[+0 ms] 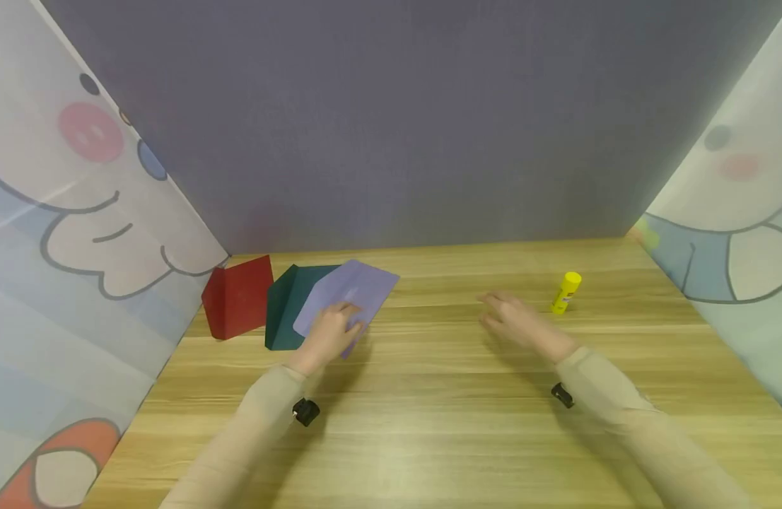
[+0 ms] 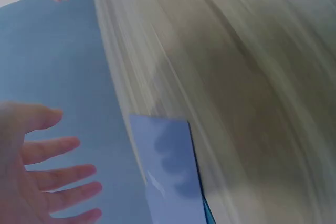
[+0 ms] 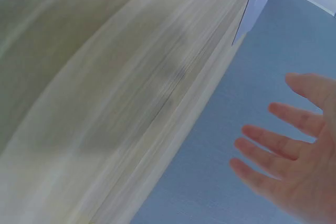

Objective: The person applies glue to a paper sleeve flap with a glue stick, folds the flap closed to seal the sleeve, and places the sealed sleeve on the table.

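My left hand (image 1: 330, 334) hovers over a purple envelope (image 1: 365, 286), its fingers spread and holding nothing. In the left wrist view the fingers of that hand (image 2: 52, 171) are apart, and their shadow falls on the purple envelope (image 2: 170, 156). The purple envelope lies at an angle across a dark green envelope (image 1: 281, 311), covering part of it. Over the middle right of the table is my right hand (image 1: 515, 322), also empty, with its fingers extended in the right wrist view. A yellow glue stick (image 1: 565, 293) stands just beyond and to the right of it.
A red envelope (image 1: 241, 297) with its flap unfolded lies at the far left of the wooden table (image 1: 423, 417). A grey panel (image 1: 404, 127) rises along the back edge. Cartoon-printed sheets (image 1: 54, 283) hang at both sides.
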`<state>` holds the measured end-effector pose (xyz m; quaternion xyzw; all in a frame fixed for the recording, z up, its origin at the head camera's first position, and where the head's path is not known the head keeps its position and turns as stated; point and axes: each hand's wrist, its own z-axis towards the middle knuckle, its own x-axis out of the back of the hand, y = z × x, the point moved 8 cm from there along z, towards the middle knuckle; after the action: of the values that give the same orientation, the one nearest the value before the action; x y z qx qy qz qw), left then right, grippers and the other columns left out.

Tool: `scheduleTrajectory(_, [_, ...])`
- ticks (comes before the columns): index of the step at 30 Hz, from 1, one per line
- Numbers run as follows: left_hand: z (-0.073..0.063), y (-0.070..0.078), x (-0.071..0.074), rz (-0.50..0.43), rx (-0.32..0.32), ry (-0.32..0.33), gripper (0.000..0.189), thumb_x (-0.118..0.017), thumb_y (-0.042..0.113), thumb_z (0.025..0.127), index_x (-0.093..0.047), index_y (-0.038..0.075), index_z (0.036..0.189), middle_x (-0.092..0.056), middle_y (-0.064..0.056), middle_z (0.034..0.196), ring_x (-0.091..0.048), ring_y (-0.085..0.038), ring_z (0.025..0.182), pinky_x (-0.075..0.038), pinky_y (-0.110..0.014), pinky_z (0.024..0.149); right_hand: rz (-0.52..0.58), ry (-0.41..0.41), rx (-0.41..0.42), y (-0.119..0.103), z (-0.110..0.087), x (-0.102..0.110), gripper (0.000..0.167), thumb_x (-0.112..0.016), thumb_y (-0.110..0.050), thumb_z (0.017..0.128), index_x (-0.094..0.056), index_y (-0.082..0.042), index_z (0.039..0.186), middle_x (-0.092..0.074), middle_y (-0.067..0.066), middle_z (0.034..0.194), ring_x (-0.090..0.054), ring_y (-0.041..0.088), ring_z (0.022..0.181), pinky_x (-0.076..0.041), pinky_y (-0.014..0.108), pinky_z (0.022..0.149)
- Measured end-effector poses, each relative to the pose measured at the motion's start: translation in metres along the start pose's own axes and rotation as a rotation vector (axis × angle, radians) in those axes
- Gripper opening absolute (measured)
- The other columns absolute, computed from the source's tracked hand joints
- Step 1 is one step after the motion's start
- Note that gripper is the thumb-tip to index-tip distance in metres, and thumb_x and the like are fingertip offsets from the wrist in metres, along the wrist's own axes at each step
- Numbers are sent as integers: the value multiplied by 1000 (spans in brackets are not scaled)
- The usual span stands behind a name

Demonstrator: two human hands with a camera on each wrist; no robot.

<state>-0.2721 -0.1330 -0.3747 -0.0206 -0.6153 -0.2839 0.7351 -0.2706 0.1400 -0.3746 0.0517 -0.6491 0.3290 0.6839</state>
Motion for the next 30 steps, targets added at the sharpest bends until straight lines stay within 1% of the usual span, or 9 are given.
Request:
scheduleTrajectory(2, [0, -5, 5, -12, -9, 35, 25, -59, 13, 83, -63, 1, 105, -60, -16, 107, -57, -31, 95, -45, -46, 80, 34, 0, -9, 2, 2, 3, 43, -54, -16, 87, -45, 6, 124, -46, 27, 122, -43, 42, 112, -34, 52, 94])
scheduleTrajectory(4, [0, -11, 9, -30, 1, 54, 22, -58, 10, 83, -65, 0, 102, -62, -14, 104, -58, -30, 93, -47, -43, 78, 44, 19, -12, 4, 2, 9, 39, -54, -13, 87, -48, 6, 121, -49, 26, 120, -45, 42, 110, -36, 51, 92])
scheduleTrajectory(9, [-4, -25, 15, -46, 60, 61, 21, -55, 10, 85, -66, 1, 101, -62, -14, 105, -58, -29, 95, -47, -41, 78, -19, 176, -7, 17, -1, 36, 28, -55, -6, 85, -56, 6, 111, -56, 24, 111, -51, 40, 102, -40, 50, 88])
scheduleTrajectory(13, [-7, -31, 17, -28, 72, 65, 22, -55, 12, 85, -66, 2, 101, -62, -14, 104, -59, -27, 92, -48, -40, 75, -68, 315, -7, 33, -11, 60, 24, -56, -1, 83, -58, 7, 106, -58, 24, 105, -54, 40, 95, -43, 50, 81])
scheduleTrajectory(17, [-8, -35, 16, -31, 83, 55, 22, -54, 13, 86, -65, 1, 101, -62, -15, 104, -59, -22, 74, -48, -37, 67, -82, 397, -47, 53, -23, 76, 26, -57, 2, 81, -56, 7, 106, -56, 27, 104, -56, 40, 85, -45, 50, 73])
scheduleTrajectory(20, [-10, -38, 15, -44, 102, 39, 23, -54, 14, 87, -65, 1, 103, -61, -16, 105, -57, -22, 71, -47, -35, 64, -43, 411, -103, 67, -30, 83, 29, -57, 3, 81, -53, 8, 109, -52, 29, 108, -53, 43, 89, -42, 54, 78])
scheduleTrajectory(25, [-12, -40, 14, -60, 123, 15, 24, -53, 15, 87, -64, 0, 103, -61, -15, 106, -58, -28, 95, -48, -41, 73, 48, 400, -204, 87, -40, 84, 38, -56, -3, 83, -45, 13, 116, -44, 34, 115, -40, 50, 104, -31, 59, 88])
scheduleTrajectory(28, [-13, -40, 13, -72, 135, -6, 25, -52, 16, 87, -64, 0, 103, -61, -15, 106, -59, -26, 88, -49, -39, 69, 112, 392, -248, 98, -44, 82, 46, -57, -4, 83, -38, 16, 120, -39, 37, 118, -34, 52, 108, -27, 60, 90])
scheduleTrajectory(30, [-14, -40, 11, -76, 142, -16, 24, -53, 15, 87, -64, 1, 104, -61, -15, 107, -58, -25, 86, -48, -38, 67, 151, 373, -276, 105, -46, 79, 51, -57, -5, 84, -34, 17, 123, -36, 38, 120, -33, 53, 108, -28, 62, 89])
